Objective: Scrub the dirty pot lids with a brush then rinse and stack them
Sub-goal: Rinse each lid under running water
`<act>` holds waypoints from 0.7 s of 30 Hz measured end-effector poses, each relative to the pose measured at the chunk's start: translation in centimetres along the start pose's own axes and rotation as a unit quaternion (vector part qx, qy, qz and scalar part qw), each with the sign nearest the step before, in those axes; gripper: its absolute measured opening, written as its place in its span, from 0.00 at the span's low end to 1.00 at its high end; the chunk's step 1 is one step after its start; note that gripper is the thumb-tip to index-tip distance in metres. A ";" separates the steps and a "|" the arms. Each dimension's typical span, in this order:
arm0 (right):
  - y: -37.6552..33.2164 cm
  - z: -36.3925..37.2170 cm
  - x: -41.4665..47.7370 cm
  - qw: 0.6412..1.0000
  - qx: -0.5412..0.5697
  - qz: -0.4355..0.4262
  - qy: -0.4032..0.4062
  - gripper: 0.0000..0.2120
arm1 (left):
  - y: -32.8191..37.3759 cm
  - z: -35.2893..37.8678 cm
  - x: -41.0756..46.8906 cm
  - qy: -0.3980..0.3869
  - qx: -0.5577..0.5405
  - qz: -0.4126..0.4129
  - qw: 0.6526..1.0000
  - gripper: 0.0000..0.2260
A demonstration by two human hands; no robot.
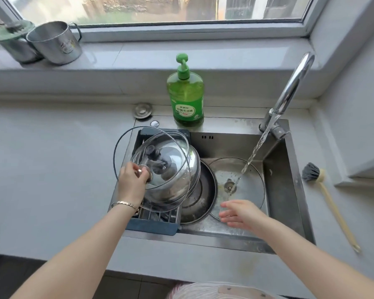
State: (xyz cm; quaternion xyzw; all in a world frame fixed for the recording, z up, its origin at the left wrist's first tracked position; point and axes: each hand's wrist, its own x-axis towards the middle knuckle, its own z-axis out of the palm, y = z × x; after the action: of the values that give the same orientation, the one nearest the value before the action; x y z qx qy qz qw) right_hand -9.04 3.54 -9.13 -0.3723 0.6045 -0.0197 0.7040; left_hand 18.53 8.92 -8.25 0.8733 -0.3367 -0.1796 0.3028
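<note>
1. Left hand (131,180): fingers curled round the metal knob of the large glass lid (125,147), with the lid held tilted.
2. Directly under that lid, on the blue rack (151,226) at the left side of the sink (289,190): small glass lid (138,156) with a black knob, resting on the domed steel lid (183,167).
3. Just right of the left hand's stack, leaning against it: dark round lid (203,197).
4. Right hand (239,214): fingers straight and slightly spread, holding nothing, placed at the near rim of the sink lid (246,169), a glass lid lying flat in the basin. Contact with it not determinable.
5. Beyond the right hand: water stream (254,155) from the faucet (289,87), landing near the centre of the sink lid.
6. Well right of the right hand, on the bench (52,169): brush (311,172), bristle head at the far end, apart from both hands.
7. Beyond both hands, at the back edge of the sink: green soap bottle (186,98).
</note>
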 end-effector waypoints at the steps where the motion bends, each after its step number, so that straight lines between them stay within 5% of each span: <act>1: 0.1 0.0 0.1 1.000 -0.002 0.002 0.001 0.05 | 0.0 0.1 0.0 -0.009 0.003 0.001 1.000 0.07; 6: 0.2 0.0 0.2 1.000 -0.003 0.005 0.003 0.04 | -0.9 1.4 -1.0 -0.094 0.098 0.017 0.991 0.10; 13: 1.0 -1.0 1.0 1.000 -0.004 0.018 0.014 0.04 | 0.9 2.4 -1.2 -0.090 0.247 -0.008 0.965 0.16; 17: 2.4 -2.6 2.2 0.999 -0.024 0.036 0.027 0.05 | 4.5 3.7 -2.8 -0.031 0.203 0.224 0.953 0.13; 19: 3.2 -4.1 3.5 0.997 -0.021 0.055 0.059 0.04 | 7.0 5.1 -4.1 -0.092 0.140 0.344 0.924 0.06; 21: 3.8 -6.0 5.7 0.991 -0.006 0.067 0.113 0.09 | 9.2 7.0 -5.5 -0.205 0.107 0.325 0.917 0.06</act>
State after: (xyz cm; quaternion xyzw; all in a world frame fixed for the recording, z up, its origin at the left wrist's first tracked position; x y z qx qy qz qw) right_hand -14.31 0.57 -15.98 -0.3304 0.7037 -0.0111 0.6289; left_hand 6.58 4.51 -6.96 0.6872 -0.6736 -0.2093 0.1740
